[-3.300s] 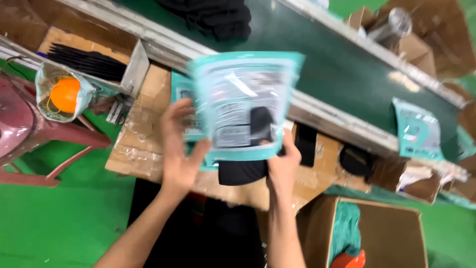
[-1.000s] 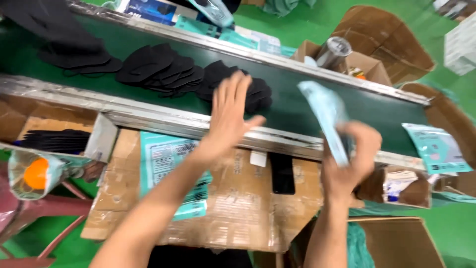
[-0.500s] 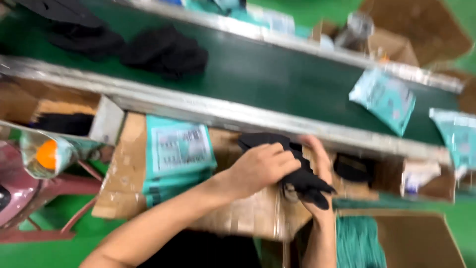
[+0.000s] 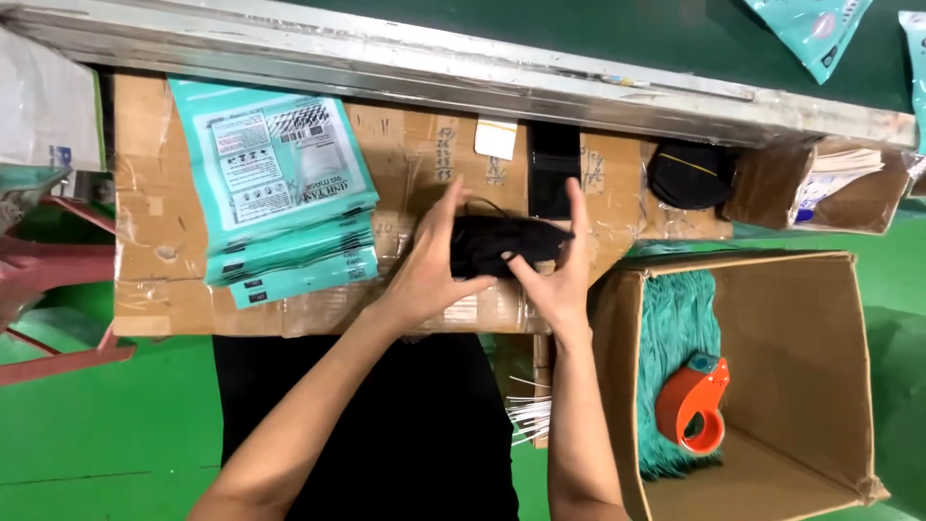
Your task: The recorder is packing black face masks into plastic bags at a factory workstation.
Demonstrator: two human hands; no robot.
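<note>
black masks stack (image 4: 502, 244) gripped btwn left hand (image 4: 429, 265) & right hand (image 4: 559, 265) over cardboard worktop (image 4: 424, 145).

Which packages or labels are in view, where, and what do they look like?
Stack of teal pouches: left on the cardboard worktop, flat, white printed panel on the top one.
Two teal pouches: top right on the green belt, partly cut off.
White label: stuck on the cardboard above the hands, small rectangle.
Open cardboard box: lower right, brown, holding teal pouches and an orange tape dispenser.
</note>
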